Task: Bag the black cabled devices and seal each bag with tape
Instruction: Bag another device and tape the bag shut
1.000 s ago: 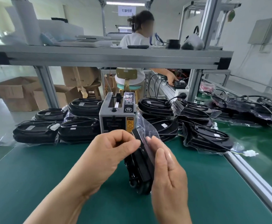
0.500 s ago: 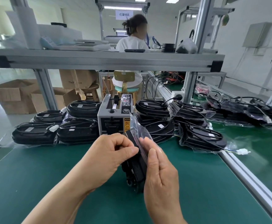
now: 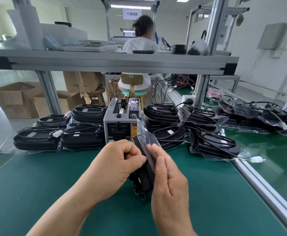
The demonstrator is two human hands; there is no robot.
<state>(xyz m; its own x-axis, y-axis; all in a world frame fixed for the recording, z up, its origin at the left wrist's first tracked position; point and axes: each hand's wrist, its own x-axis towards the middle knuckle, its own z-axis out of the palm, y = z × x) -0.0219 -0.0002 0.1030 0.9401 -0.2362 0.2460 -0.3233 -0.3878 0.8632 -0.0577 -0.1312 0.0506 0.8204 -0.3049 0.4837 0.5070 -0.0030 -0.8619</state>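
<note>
A black cabled device (image 3: pixel 143 178) stands on edge on the green mat (image 3: pixel 37 184), inside a clear plastic bag (image 3: pixel 147 138) whose open flap sticks up toward the tape dispenser. My left hand (image 3: pixel 115 169) grips the device's left side with curled fingers. My right hand (image 3: pixel 168 183) lies flat along the bag's right face with straight fingers pressing the plastic. The grey tape dispenser (image 3: pixel 120 123) sits just behind my hands. Bagged black devices lie stacked to the left (image 3: pixel 59 133) and to the right (image 3: pixel 190 128) of it.
An aluminium rail (image 3: pixel 267 196) borders the mat on the right, with more cabled devices (image 3: pixel 258 116) beyond it. A metal shelf beam (image 3: pixel 115 63) crosses overhead. A person (image 3: pixel 139 45) sits at the bench behind. Cardboard boxes (image 3: pixel 16 99) stand on the floor at left.
My left hand's fingers have curled tighter on the device. The bagged device and both hands stay in nearly the same place in front of the dispenser.
</note>
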